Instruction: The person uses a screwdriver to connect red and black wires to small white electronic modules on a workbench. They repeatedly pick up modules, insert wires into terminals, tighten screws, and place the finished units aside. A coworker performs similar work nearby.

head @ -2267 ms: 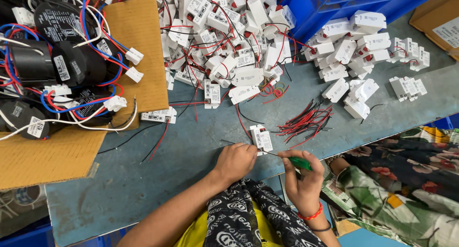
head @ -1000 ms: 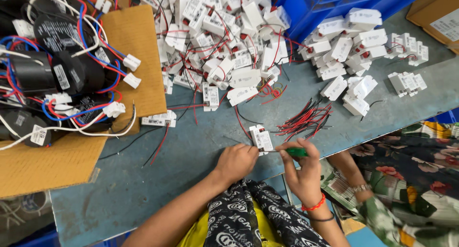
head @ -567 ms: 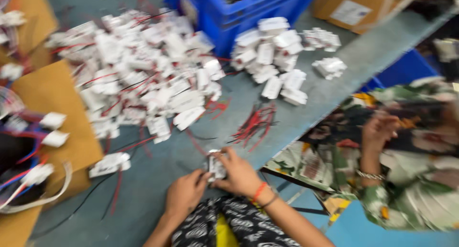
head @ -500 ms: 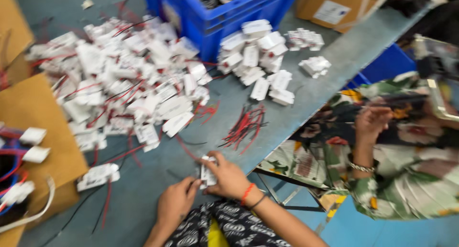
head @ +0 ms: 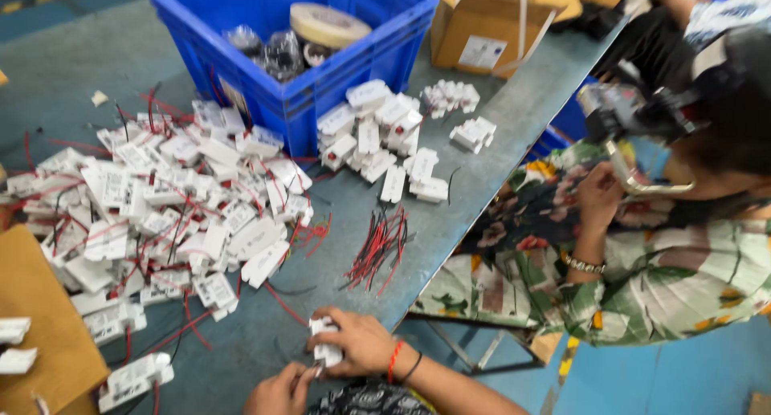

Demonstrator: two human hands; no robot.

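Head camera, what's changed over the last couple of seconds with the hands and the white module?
The right hand let go of the green-handled tool, now out of sight, and closed over the small white module. The left hand slid off the module and now touches it from below. The view swung right, revealing a blue crate and a neighbouring person. The pile of white modules and loose red wires stayed put.
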